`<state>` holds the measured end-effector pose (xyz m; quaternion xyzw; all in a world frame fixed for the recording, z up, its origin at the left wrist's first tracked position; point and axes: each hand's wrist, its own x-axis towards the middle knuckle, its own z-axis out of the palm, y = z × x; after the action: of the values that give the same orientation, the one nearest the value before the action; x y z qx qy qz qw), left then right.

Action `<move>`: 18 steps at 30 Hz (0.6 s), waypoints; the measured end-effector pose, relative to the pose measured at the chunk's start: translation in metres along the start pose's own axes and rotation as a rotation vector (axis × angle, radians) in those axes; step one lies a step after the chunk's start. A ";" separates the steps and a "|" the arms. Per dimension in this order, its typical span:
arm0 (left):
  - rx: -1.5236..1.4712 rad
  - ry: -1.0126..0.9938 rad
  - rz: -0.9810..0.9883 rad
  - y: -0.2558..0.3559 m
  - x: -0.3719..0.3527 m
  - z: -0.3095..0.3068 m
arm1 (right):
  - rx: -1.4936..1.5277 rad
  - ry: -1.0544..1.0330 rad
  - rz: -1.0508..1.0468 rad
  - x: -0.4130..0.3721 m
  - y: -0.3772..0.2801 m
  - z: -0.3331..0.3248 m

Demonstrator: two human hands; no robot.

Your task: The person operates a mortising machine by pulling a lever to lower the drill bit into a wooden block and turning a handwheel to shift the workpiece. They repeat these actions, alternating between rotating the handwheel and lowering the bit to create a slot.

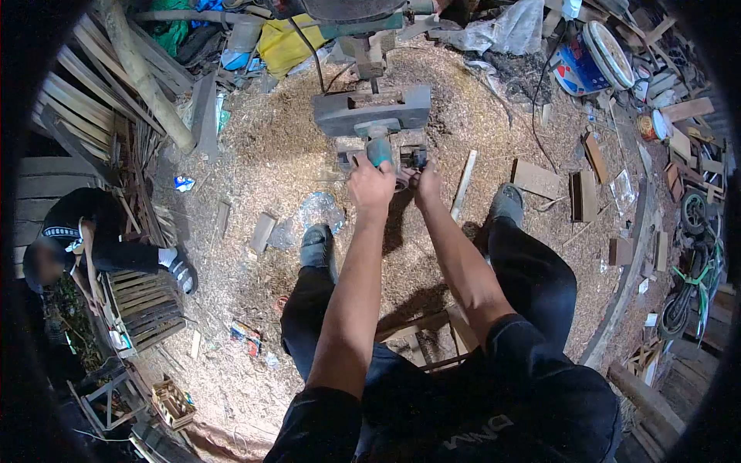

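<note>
My left hand (370, 184) is closed around the near end of a teal cylindrical tool (378, 151), probably a power tool, though its kind is not clear. My right hand (428, 184) is closed beside it, its fingers around a small reddish-brown piece (404, 180) whose shape is mostly hidden. Just beyond both hands stands a heavy grey wooden block (372, 110) with a slot along its top. A dark fitting (414, 157) sits right of the tool, close to my right fingertips.
Wood shavings (270, 154) cover the floor. Cut wood blocks (536, 179) lie to the right, near a paint bucket (594, 62) and a cord (535, 116). Another person (93, 239) sits at left by a slatted bench (147, 309). Planks (85, 108) lean at upper left.
</note>
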<state>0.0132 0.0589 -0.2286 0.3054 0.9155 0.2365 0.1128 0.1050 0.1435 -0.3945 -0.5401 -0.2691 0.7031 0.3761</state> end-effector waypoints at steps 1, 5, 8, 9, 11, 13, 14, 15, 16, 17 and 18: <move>0.001 0.007 0.001 0.000 -0.002 0.000 | -0.169 0.024 0.034 0.007 0.002 -0.004; 0.010 0.006 0.001 0.002 -0.001 -0.003 | -0.123 -0.042 -0.016 -0.046 -0.037 0.011; -0.012 0.012 0.001 0.005 -0.003 -0.006 | -0.195 0.145 -0.321 0.005 0.022 0.004; -0.023 0.023 0.007 0.005 -0.003 -0.007 | -0.171 0.082 -0.254 0.002 0.016 0.005; -0.013 0.028 0.010 0.003 -0.003 -0.007 | -0.114 -0.039 -0.110 -0.018 -0.007 0.007; -0.021 0.010 -0.003 0.004 -0.004 -0.009 | 0.144 -0.212 0.113 -0.025 -0.016 0.002; -0.034 -0.010 -0.016 0.005 -0.004 -0.011 | -0.010 -0.055 -0.071 -0.016 -0.002 0.005; -0.049 -0.026 -0.028 0.006 -0.004 -0.013 | -0.164 0.100 -0.257 0.013 0.033 0.006; -0.048 -0.001 -0.020 0.004 -0.003 -0.010 | -0.317 0.254 -0.442 0.029 0.054 0.009; -0.045 0.023 -0.009 0.001 -0.003 -0.003 | -0.223 0.223 -0.432 0.024 0.050 0.011; -0.042 0.046 0.003 -0.001 -0.002 0.000 | -0.129 0.194 -0.422 0.018 0.045 0.013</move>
<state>0.0136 0.0569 -0.2289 0.2987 0.9122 0.2629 0.0977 0.0793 0.1330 -0.4367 -0.5599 -0.3828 0.5352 0.5035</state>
